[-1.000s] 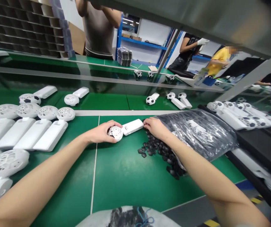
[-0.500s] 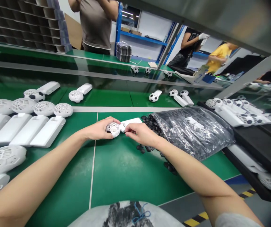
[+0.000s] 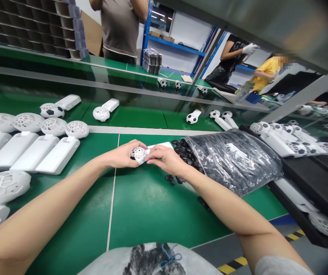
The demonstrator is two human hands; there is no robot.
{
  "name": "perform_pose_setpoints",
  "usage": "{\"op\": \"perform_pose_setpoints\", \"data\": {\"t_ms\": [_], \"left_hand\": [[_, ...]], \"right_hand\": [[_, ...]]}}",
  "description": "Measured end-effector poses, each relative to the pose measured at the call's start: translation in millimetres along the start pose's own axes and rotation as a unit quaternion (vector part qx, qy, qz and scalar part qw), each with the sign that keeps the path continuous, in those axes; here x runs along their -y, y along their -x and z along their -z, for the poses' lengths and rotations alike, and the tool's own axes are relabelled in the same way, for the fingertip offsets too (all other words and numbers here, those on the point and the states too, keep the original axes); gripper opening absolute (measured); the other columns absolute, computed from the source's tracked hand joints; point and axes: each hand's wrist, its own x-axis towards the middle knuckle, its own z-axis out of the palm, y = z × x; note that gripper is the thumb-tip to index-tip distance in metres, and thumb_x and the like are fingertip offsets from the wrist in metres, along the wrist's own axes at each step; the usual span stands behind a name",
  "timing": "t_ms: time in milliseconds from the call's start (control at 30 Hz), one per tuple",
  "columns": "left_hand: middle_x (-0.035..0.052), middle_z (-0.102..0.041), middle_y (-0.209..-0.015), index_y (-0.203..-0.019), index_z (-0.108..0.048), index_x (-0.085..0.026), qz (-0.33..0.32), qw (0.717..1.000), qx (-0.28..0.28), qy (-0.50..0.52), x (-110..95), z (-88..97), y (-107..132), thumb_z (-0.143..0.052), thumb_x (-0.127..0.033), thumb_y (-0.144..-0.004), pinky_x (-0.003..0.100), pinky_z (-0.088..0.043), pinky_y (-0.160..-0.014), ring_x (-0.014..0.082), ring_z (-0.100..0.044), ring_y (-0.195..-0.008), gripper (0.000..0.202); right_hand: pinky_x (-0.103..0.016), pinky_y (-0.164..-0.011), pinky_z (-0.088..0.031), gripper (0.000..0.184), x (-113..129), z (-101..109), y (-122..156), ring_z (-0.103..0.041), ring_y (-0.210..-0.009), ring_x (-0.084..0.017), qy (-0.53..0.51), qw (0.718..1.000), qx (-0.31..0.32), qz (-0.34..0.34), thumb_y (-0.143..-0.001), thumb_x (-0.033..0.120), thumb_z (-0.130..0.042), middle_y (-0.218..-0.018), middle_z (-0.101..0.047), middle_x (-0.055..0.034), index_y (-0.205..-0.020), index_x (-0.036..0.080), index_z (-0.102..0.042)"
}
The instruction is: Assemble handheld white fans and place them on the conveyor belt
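My left hand [image 3: 123, 154] is closed around the round, slotted head of a white handheld fan [image 3: 139, 154] with a football pattern. A black patch shows on the head's left side, near my thumb. The fan's white handle points right, partly behind my right hand [image 3: 164, 158]. My right fingertips are pinched together against the right edge of the fan head; whatever is between them is hidden. Just right of that hand, small black pieces [image 3: 188, 152] spill from the mouth of a clear plastic bag [image 3: 235, 160].
Rows of white fans [image 3: 49, 152] lie at my left. Several fans sit on the green conveyor belt [image 3: 141, 116] beyond the pale rail. Finished-looking football fans [image 3: 292, 137] rest on black foam at right. People stand across the line; a metal beam slants overhead.
My right fingertips have moved slightly left, from the fan's neck to the edge of its head. The left hand keeps its hold. Fans on the belt have shifted right.
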Motion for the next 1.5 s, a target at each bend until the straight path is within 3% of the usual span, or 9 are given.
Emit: {"op": "perform_pose_setpoints", "data": {"t_ms": [133, 267, 467, 600, 867, 1100, 1233, 1367, 1500], "left_hand": [[0.004, -0.05, -0.106, -0.109, -0.051, -0.02, -0.001, 0.999, -0.046, -0.009, 1.5, -7.4, -2.2, -0.067, -0.037, -0.061, 0.033, -0.043, -0.082, 0.0216, -0.053, -0.094, 0.054], [0.0037, -0.051, -0.103, -0.102, -0.053, -0.02, 0.001, 0.996, -0.086, -0.023, 2.3, -14.3, -1.4, -0.064, -0.036, -0.064, 0.033, -0.043, -0.081, 0.0213, -0.053, -0.093, 0.043], [0.0037, -0.05, -0.104, -0.103, -0.052, -0.021, -0.029, 0.995, -0.089, -0.043, 1.5, -16.3, 0.2, -0.066, -0.036, -0.063, 0.034, -0.042, -0.084, 0.0217, -0.051, -0.096, 0.045], [0.0036, -0.05, -0.101, -0.102, -0.051, -0.021, -0.022, 0.994, -0.098, -0.035, 0.6, -17.7, -0.5, -0.06, -0.034, -0.067, 0.034, -0.042, -0.082, 0.0215, -0.051, -0.094, 0.038], [0.0023, -0.05, -0.097, -0.096, -0.051, -0.02, 0.016, 0.993, -0.117, -0.027, -3.3, -22.7, -2.5, -0.063, -0.03, -0.063, 0.034, -0.043, -0.078, 0.0211, -0.052, -0.089, 0.037], [0.0037, -0.05, -0.102, -0.102, -0.05, -0.019, -0.033, 0.994, -0.104, -0.03, -0.5, -20.7, -2.8, -0.057, -0.029, -0.069, 0.035, -0.04, -0.087, 0.0211, -0.051, -0.096, 0.035], [0.0044, -0.051, -0.1, -0.099, -0.052, -0.018, -0.022, 0.99, -0.136, -0.041, 0.0, -25.4, 1.7, -0.057, -0.027, -0.069, 0.035, -0.041, -0.086, 0.0208, -0.051, -0.095, 0.032], [0.0042, -0.053, -0.1, -0.099, -0.053, -0.018, -0.011, 0.986, -0.168, -0.016, -0.2, -32.1, -5.5, -0.059, -0.028, -0.066, 0.036, -0.042, -0.086, 0.0208, -0.053, -0.094, 0.035], [0.0084, -0.058, -0.103, -0.106, -0.05, -0.015, 0.021, 0.974, -0.219, 0.046, 3.2, -21.4, -53.2, -0.062, -0.035, -0.065, 0.037, -0.044, -0.082, 0.0223, -0.057, -0.092, 0.048]], "right_hand": [[-0.025, -0.072, -0.044, 0.004, -4.1, -5.6, -5.2, -0.059, -0.076, -0.014, -0.021, 1.0, -0.001, -0.009, -0.077, 0.015, -0.064, -0.077, -0.067, -0.0014, -0.078, 0.018, -0.066], [-0.023, -0.064, -0.041, 0.006, -6.2, -10.3, -8.6, -0.056, -0.066, -0.013, -0.017, 0.999, -0.015, -0.034, -0.075, 0.017, -0.066, -0.07, -0.064, -0.0005, -0.07, 0.016, -0.062], [-0.023, -0.066, -0.039, 0.009, -9.6, -14.5, -6.5, -0.052, -0.064, -0.012, -0.02, 0.999, -0.04, -0.02, -0.076, 0.02, -0.065, -0.066, -0.06, 0.0012, -0.07, 0.017, -0.06], [-0.022, -0.062, -0.039, 0.01, -11.6, -14.8, -7.0, -0.051, -0.063, -0.011, -0.077, 0.995, -0.044, -0.037, -0.077, 0.022, -0.065, -0.065, -0.058, 0.0018, -0.07, 0.016, -0.059], [-0.019, -0.057, -0.035, 0.013, -17.9, -11.0, -12.6, -0.047, -0.058, -0.008, -0.127, 0.985, 0.024, -0.113, -0.072, 0.024, -0.068, -0.064, -0.055, 0.0044, -0.071, 0.016, -0.058], [-0.019, -0.058, -0.034, 0.015, -21.4, -11.0, -14.4, -0.047, -0.059, -0.008, -0.116, 0.988, 0.014, -0.099, -0.074, 0.028, -0.067, -0.066, -0.056, 0.0039, -0.073, 0.016, -0.057], [-0.019, -0.056, -0.033, 0.015, -20.6, -11.3, -16.0, -0.046, -0.057, -0.008, -0.119, 0.987, 0.026, -0.107, -0.072, 0.026, -0.068, -0.064, -0.055, 0.0045, -0.072, 0.016, -0.057], [-0.02, -0.057, -0.037, 0.019, -19.3, -7.5, -17.1, -0.048, -0.059, -0.009, -0.143, 0.982, -0.013, -0.119, -0.071, 0.03, -0.068, -0.065, -0.055, 0.0038, -0.074, 0.016, -0.056], [-0.024, -0.064, -0.042, 0.027, -23.2, 13.9, -8.0, -0.052, -0.069, -0.012, -0.094, 0.976, -0.131, -0.146, -0.069, 0.036, -0.069, -0.081, -0.06, -0.0014, -0.083, 0.016, -0.056]]}}
